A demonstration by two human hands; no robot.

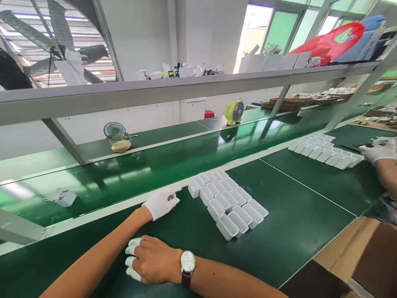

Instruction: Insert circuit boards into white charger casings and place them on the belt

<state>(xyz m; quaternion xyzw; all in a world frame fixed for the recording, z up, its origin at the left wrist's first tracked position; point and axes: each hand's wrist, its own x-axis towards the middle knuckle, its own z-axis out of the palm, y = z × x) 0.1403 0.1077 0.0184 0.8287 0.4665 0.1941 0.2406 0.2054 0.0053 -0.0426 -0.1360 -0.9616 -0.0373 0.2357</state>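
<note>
the left hand (161,203), in a white glove, is over the near side of the tabletop (294,207) with its fingers partly curled; its grip side is hidden, so whether it holds anything cannot be determined. the right hand (155,260), with white covers on its visible fingertips and a wristwatch (187,261) behind it, is back-up, fingers bent downward; its palm is hidden and its content likewise cannot be determined.

the white containers (228,199) lie just beyond the left hand, apart from it, on the tabletop. they are open-topped, rectangular and packed in close rows. handling: probably light, thin-walled plastic, fairly stiff; smooth faces may slip under a gloved finger. take hold at two opposite long walls, near the rim, with moderate pressure; excess squeeze could flex or crack a wall. start from an outer unit, since inner units offer little finger clearance.

farther out, a second group of containers (322,153) lies near a co-worker's gloved hand (381,151).
</note>
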